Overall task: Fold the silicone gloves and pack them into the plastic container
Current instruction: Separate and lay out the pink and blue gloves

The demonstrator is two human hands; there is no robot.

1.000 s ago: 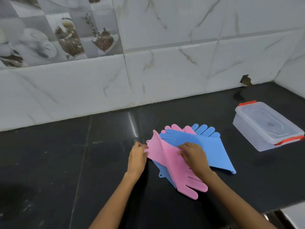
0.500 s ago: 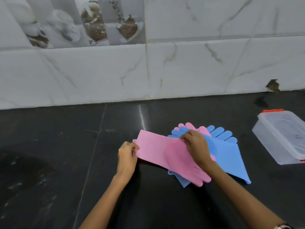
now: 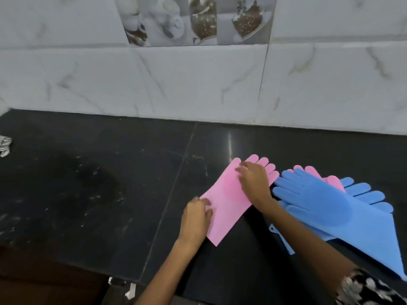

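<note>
You have four silicone gloves on the black desk [image 3: 110,194]: two pink and two blue. The pink glove [image 3: 229,203] you are working on lies flat by itself, just left of the pile, its finger end toward the tiled wall [image 3: 198,84] and its cuff toward you. Your left hand [image 3: 195,216] rests on the cuff's left edge with the fingers curled onto the silicone; whether they pinch the edge or only press it cannot be told. Your right hand [image 3: 253,179] lies on the same glove near its finger end, fingers fairly straight, pressing it down.

Right of that glove sits the pile of three. The top blue glove [image 3: 343,212] stretches from beside your right hand toward the right edge of view. The second pink glove [image 3: 330,179] shows only its fingertips beyond it, and the second blue glove [image 3: 370,197] peeks out underneath. The plastic container is not in view.
</note>
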